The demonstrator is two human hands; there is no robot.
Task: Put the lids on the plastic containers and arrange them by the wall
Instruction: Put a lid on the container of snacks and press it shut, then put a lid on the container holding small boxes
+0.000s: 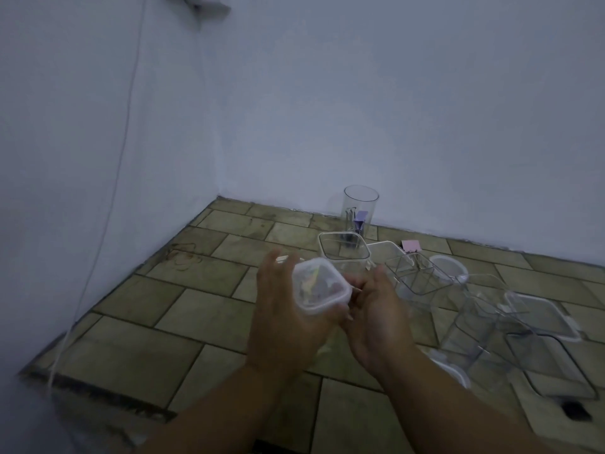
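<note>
Looking down, I see the pale wall (360, 109) meeting the tiled floor (203, 322) in a corner. On the floor to my right lie clear plastic containers (481, 326) on their sides, with flat lids (543, 314) just beside them. Nearer the wall stands a tall round container (360, 211) with small clips inside, and in front of it an open square container (343, 252). A pink clip (411, 246) lies near the wall. Above the floor, between both hands, I hold a small square container (319, 291) with its lid on top; something colourful is inside, but it is blurred. My left hand (284, 319) wraps it from the left side and below, fingers closed around it. My right hand (376, 317) presses its right edge with the fingertips.
</note>
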